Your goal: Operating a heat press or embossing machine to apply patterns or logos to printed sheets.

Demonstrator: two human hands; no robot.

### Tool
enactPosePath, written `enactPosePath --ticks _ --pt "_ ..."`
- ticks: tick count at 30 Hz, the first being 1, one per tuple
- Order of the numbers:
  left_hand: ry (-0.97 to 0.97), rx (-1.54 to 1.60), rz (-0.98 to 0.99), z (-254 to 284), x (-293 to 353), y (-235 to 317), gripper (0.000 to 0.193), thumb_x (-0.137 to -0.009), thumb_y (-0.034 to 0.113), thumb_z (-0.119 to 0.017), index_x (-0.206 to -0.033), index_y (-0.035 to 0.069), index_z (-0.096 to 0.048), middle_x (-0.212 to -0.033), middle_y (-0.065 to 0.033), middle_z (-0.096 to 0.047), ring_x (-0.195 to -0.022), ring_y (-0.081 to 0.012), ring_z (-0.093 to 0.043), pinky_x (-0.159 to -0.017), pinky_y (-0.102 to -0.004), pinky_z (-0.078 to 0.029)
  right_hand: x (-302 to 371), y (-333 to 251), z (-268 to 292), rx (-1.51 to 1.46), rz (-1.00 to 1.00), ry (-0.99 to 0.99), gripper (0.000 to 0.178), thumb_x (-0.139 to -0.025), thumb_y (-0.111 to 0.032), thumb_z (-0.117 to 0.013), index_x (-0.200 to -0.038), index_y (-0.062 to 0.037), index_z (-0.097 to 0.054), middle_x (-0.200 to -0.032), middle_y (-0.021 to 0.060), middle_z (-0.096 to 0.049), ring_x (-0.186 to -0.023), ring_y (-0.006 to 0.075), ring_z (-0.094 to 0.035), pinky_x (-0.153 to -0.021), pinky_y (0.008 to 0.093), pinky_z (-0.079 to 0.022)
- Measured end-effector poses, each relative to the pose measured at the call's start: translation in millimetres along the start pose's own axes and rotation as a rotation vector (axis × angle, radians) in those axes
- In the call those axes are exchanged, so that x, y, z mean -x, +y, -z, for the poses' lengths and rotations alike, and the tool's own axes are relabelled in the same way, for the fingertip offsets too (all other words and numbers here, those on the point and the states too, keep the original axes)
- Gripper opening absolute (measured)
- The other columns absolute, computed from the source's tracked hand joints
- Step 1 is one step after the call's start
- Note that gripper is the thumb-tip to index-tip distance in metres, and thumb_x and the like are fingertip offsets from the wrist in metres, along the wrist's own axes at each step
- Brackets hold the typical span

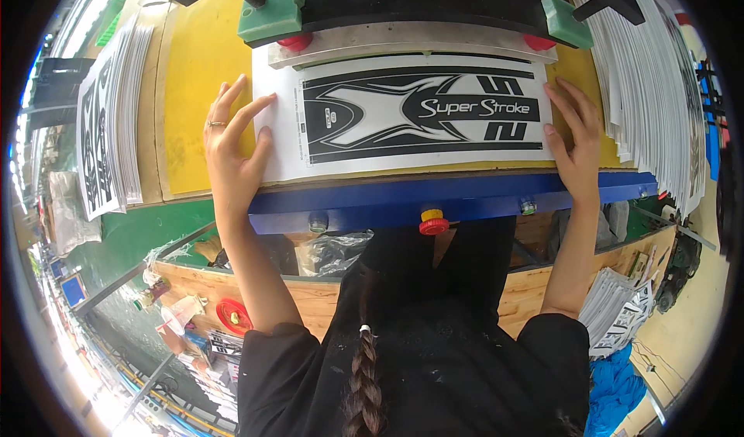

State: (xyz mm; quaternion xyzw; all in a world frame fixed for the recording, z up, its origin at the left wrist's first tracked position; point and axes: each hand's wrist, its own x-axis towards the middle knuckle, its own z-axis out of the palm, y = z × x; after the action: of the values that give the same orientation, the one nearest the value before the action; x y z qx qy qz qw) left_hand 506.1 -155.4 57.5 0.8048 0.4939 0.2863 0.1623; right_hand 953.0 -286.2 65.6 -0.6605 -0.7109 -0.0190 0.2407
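Note:
A white printed sheet [283, 142] with a bold black and white design lies flat on the yellow work surface [186, 103] in front of me. At its left edge rests my left hand [236, 142], fingers spread, thumb and index fingertip on the white margin. My right hand [577, 131] lies along the opposite edge, fingers apart, its fingertips touching the paper's border. Neither hand grips anything. Just beyond the far edge of the sheet runs a metal bar [418, 43] under a black machine part [403, 3]; whether the paper reaches beneath the bar cannot be made out.
Stacks of paper stand at the left [116, 119] and right [659, 88]. Green blocks [271, 12] and red knobs [294, 41] sit by the bar. Nearest my body, a blue front rail [356, 208] carries a red push button [434, 224]. Below is a wooden shelf [298, 297].

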Motion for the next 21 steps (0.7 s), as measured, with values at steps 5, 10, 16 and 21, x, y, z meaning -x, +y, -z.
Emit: enactPosePath --ticks 5,10,16,21 --pt "0.002 0.004 0.003 -0.3 0.2 0.0 0.043 -0.082 0.001 -0.06 -0.121 0.011 -0.075 -0.151 -0.0134 -0.054 -0.147 -0.0386 -0.039 -0.122 -0.0504 -0.028 0.1 1.7 -1.1 -0.009 -0.015 -0.005 0.046 -0.088 -0.023 -0.066 -0.133 -0.0127 -0.068 -0.141 0.0136 -0.058 -0.13 0.0359 -0.052 -0.112 0.0451 -0.038" --pt "-0.004 -0.006 -0.009 0.2 0.4 -0.3 0.043 -0.082 0.001 -0.06 -0.121 0.01 -0.074 -0.151 -0.0136 -0.054 -0.147 -0.0388 -0.04 -0.121 -0.0505 -0.029 0.8 1.4 -1.1 -0.021 -0.011 -0.003 0.047 -0.089 -0.025 -0.067 -0.134 -0.0136 -0.068 -0.141 0.0134 -0.058 -0.131 0.0356 -0.052 -0.112 0.0458 -0.037" --pt "-0.005 0.007 -0.017 0.0 -0.5 0.2 0.044 -0.082 0.001 -0.06 -0.122 0.01 -0.074 -0.15 -0.0139 -0.054 -0.147 -0.0386 -0.04 -0.122 -0.0501 -0.028 0.7 -1.2 -1.0 0.005 -0.017 -0.005 0.048 -0.088 -0.026 -0.069 -0.134 -0.0135 -0.068 -0.142 0.0132 -0.058 -0.132 0.0355 -0.051 -0.113 0.0468 -0.037" --pt "-0.006 0.001 -0.009 0.1 -0.6 1.2 0.046 -0.082 0.0 -0.059 -0.123 0.011 -0.074 -0.15 -0.014 -0.055 -0.147 -0.0379 -0.04 -0.122 -0.0497 -0.029 -0.5 -0.4 -0.9 -0.03 -0.009 0.009 0.05 -0.084 -0.023 -0.071 -0.133 -0.013 -0.068 -0.141 0.0132 -0.058 -0.13 0.0362 -0.052 -0.112 0.047 -0.038"
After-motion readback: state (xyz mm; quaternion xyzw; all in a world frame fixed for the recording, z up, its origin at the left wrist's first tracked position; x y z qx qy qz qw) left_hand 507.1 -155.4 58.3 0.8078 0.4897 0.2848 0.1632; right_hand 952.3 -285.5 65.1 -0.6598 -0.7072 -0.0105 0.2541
